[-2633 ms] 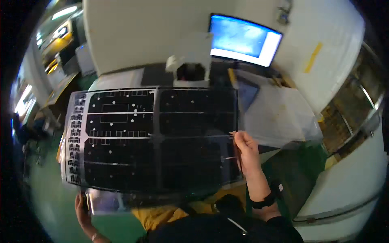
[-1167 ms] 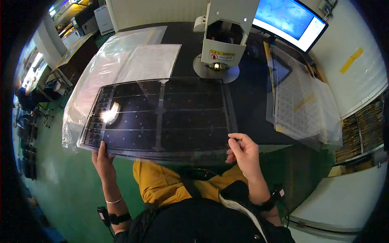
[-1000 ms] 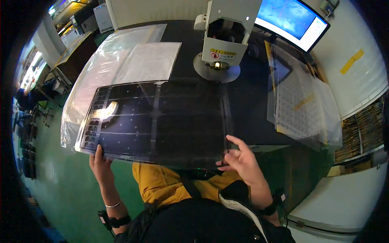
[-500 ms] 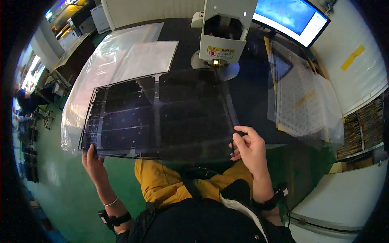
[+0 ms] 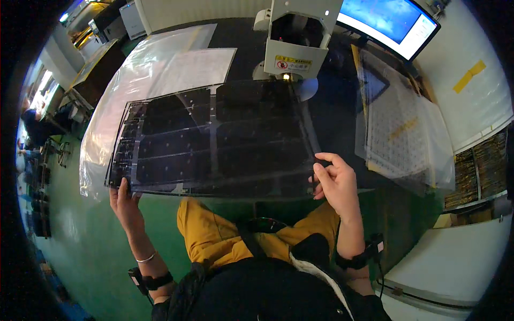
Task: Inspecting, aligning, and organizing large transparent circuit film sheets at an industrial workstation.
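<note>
Both my hands hold a large, dark, see-through film sheet [image 5: 251,155] with block patterns and fine marks on it. My left hand [image 5: 127,206] pinches its near left corner, thumb on top and fingers underneath. At the right edge, near the closer corner, my right hand [image 5: 337,184] grips the sheet between thumb and fingers. The sheet's far edge lies under the front of a grey-white machine head [image 5: 296,51], where a small lamp [image 5: 286,77] glows. Its near edge reaches past the table over my lap.
Clear plastic and white sheets [image 5: 195,69] lie on the left of the dark table [image 5: 334,125]. More patterned films [image 5: 399,128] are stacked at the right, below a lit monitor [image 5: 393,24]. A white cabinet [image 5: 455,262] stands at the lower right.
Both hands have shifted the film sheet slightly away from me and a little to the right, further under the machine head. The grip on it stays the same.
</note>
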Motion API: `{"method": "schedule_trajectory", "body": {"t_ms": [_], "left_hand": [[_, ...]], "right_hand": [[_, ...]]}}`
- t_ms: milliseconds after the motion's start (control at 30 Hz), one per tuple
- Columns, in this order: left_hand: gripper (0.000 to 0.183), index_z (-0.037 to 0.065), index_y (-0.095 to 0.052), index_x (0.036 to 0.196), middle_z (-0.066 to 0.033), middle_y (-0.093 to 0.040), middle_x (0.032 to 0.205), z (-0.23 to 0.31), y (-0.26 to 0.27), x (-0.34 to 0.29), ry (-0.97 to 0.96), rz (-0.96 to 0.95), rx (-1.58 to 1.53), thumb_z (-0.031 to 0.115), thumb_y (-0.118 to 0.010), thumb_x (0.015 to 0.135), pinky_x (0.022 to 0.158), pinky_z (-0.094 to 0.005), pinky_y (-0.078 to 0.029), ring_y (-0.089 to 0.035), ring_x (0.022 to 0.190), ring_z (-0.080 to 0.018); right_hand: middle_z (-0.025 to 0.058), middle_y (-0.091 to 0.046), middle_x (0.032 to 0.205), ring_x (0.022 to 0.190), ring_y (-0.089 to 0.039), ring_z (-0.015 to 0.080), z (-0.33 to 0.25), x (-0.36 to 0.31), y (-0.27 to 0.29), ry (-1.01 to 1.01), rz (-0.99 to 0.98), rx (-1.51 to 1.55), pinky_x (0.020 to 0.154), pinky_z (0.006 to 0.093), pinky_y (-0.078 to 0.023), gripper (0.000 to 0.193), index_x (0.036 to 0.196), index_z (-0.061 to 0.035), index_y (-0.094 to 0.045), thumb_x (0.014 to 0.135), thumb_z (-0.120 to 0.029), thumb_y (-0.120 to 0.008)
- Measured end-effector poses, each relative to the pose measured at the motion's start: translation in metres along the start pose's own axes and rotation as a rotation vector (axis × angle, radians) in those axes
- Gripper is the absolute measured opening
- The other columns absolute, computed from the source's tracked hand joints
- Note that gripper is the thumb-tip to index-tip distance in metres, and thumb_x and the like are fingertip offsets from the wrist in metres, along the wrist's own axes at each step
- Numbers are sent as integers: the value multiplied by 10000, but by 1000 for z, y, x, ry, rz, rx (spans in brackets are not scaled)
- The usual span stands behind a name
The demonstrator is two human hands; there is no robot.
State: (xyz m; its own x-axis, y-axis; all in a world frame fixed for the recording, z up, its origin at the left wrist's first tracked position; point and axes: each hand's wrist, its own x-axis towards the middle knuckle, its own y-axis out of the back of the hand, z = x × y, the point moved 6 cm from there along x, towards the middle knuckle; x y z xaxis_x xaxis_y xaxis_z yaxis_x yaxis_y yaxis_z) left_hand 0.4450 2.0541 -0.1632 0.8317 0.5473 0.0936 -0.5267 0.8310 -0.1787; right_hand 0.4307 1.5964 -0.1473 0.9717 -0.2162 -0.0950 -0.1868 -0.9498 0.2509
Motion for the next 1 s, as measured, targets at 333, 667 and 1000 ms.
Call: {"method": "schedule_trajectory", "body": {"t_ms": [333,667,1000], "left_hand": [[244,76,-520,1098,-12,-587,976,-8,1,5,12,0,-44,111,-522,856,628,-229,-478,-580,826,-91],[241,70,-512,1097,-17,-591,968,-7,-2,6,7,6,-46,111,-523,859,628,-236,-492,-588,813,-92],[224,67,-518,1083,-18,-594,959,-7,-4,3,15,19,-60,101,-519,861,607,-234,-497,-593,792,-91]], "right_hand": [[107,-615,684,447,-554,103,1,3,0,-16,11,8,379,222,-455,238,1078,-6,-510,860,-101,-529],[103,-612,686,444,-547,100,-2,5,1,-20,12,8,374,223,-457,247,1083,-5,-507,862,-114,-529],[105,-607,694,452,-550,103,0,5,3,-39,12,24,375,226,-462,255,1093,-7,-505,864,-116,-528]]}}
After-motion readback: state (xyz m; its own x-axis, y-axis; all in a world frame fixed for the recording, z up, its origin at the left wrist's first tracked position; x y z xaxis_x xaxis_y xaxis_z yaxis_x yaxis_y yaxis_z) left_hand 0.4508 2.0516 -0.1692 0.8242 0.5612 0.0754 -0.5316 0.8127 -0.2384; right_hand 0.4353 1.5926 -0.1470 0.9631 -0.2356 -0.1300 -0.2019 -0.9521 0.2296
